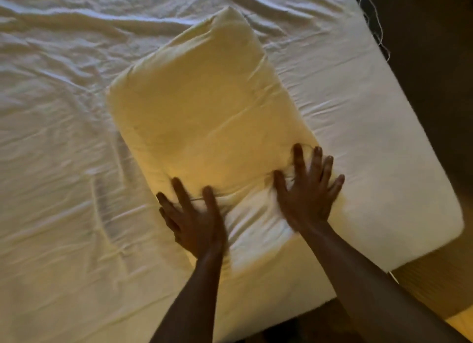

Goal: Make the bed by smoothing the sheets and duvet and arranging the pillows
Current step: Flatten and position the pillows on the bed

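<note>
A wrinkled white sheet [58,143] covers the bed on the left. My left hand [190,220] lies with fingers spread wide on the near end of the pillow [204,99], which sits slantwise toward the bed's right side. My right hand [307,191] presses beside it, fingers splayed too (both blurred). Dark floor [430,61] lies far right.
</note>
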Tool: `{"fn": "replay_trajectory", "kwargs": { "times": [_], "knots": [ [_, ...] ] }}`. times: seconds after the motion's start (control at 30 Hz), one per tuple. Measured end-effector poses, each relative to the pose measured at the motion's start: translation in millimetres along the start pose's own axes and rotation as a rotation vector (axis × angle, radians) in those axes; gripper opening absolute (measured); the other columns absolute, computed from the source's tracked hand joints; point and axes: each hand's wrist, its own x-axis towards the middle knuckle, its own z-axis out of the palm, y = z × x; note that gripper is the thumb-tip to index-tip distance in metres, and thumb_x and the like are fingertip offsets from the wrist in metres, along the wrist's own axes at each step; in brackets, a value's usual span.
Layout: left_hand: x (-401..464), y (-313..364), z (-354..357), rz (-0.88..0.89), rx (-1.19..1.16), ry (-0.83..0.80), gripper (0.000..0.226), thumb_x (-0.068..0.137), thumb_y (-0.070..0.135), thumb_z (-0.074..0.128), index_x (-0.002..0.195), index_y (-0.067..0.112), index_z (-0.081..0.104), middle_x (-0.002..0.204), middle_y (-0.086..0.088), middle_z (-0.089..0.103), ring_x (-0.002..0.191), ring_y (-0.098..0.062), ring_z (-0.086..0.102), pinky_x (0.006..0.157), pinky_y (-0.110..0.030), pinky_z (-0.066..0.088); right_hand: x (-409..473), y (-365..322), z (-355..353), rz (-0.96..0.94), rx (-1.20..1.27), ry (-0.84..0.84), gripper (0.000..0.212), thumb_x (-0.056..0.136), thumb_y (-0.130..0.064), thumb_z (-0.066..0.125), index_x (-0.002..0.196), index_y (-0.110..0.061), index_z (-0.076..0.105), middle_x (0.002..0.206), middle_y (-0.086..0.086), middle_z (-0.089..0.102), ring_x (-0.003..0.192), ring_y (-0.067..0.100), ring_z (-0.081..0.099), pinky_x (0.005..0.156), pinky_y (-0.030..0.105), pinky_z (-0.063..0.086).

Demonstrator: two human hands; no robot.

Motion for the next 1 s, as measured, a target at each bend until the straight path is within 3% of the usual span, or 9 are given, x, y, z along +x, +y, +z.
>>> {"fn": "replay_trajectory", "kwargs": {
  "times": [0.13, 0.3, 0.6, 0.7, 0.8, 0.9, 1.0],
  "knots": [
    [4.2, -17.4, 35.8, -0.001, -0.004, 0.076, 0.073, 0.093, 0.072, 0.031, 0.158, 0.051, 0.004, 0.170, 0.000, 0.009, 0.151, -0.036, 0.021, 0.109, -0.067, 0.034, -3.3, -1.0, 29.0, 0.018, 0.023, -0.008, 0.083, 0.095, -0.074, 0.030, 0.163, -0.036, -0.001, 0.170, 0.013, 0.008, 0.156, 0.038, 0.011, 0.116, 0.068, 0.019],
    [15.5, -35.3, 69.4, 0.028, 0.020, 0.148, 0.074, 0.095, 0.068, 0.026, 0.161, 0.042, 0.005, 0.170, -0.001, 0.006, 0.152, -0.036, 0.017, 0.113, -0.067, 0.025, 7.6, 0.1, 68.8, -0.028, 0.048, -0.017, 0.086, 0.095, -0.072, 0.029, 0.164, -0.030, -0.002, 0.170, 0.017, 0.006, 0.156, 0.039, 0.008, 0.117, 0.070, 0.014],
    [12.2, -6.3, 15.4, -0.015, -0.038, 0.051, 0.072, 0.091, 0.074, 0.028, 0.156, 0.057, 0.002, 0.170, 0.005, 0.004, 0.153, -0.033, 0.019, 0.115, -0.064, 0.026, 11.4, -12.9, 22.6, -0.003, 0.058, -0.024, 0.080, 0.096, -0.070, 0.031, 0.163, -0.031, 0.011, 0.166, 0.018, 0.019, 0.152, 0.040, 0.021, 0.117, 0.067, 0.018],
    [40.5, 17.9, -8.0, -0.042, -0.119, 0.042, 0.073, 0.094, 0.075, 0.035, 0.157, 0.055, 0.003, 0.170, 0.000, 0.007, 0.152, -0.035, 0.022, 0.116, -0.062, 0.026, 39.4, -47.7, -2.6, -0.004, 0.204, 0.006, 0.080, 0.097, -0.068, 0.030, 0.163, -0.027, 0.011, 0.165, 0.020, 0.022, 0.151, 0.041, 0.023, 0.116, 0.067, 0.023],
    [93.0, 57.7, -35.0, 0.002, -0.164, 0.051, 0.080, 0.089, 0.080, 0.039, 0.156, 0.055, 0.005, 0.171, 0.001, 0.007, 0.153, -0.035, 0.022, 0.117, -0.059, 0.026, 83.9, -111.9, -40.4, -0.161, 0.302, 0.080, 0.077, 0.098, -0.068, 0.030, 0.163, -0.036, 0.005, 0.168, 0.018, 0.013, 0.154, 0.042, 0.016, 0.118, 0.067, 0.019],
    [146.1, 96.6, -56.9, 0.148, -0.129, 0.025, 0.080, 0.086, 0.082, 0.044, 0.153, 0.061, 0.006, 0.171, 0.007, 0.000, 0.157, -0.030, 0.009, 0.120, -0.060, 0.020, 129.7, -177.6, -75.3, -0.377, 0.327, 0.107, 0.074, 0.096, -0.070, 0.031, 0.160, -0.046, 0.004, 0.171, 0.013, 0.005, 0.156, 0.039, 0.004, 0.118, 0.071, 0.009],
    [184.1, 122.1, -62.8, 0.233, -0.082, 0.005, 0.078, 0.084, 0.085, 0.043, 0.152, 0.063, 0.010, 0.170, 0.012, -0.005, 0.158, -0.027, -0.002, 0.120, -0.067, 0.016, 180.2, -217.1, -88.7, -0.436, 0.294, 0.021, 0.073, 0.092, -0.075, 0.032, 0.158, -0.050, 0.013, 0.171, 0.009, -0.002, 0.157, 0.039, -0.006, 0.114, 0.076, 0.001]
  ]
}}
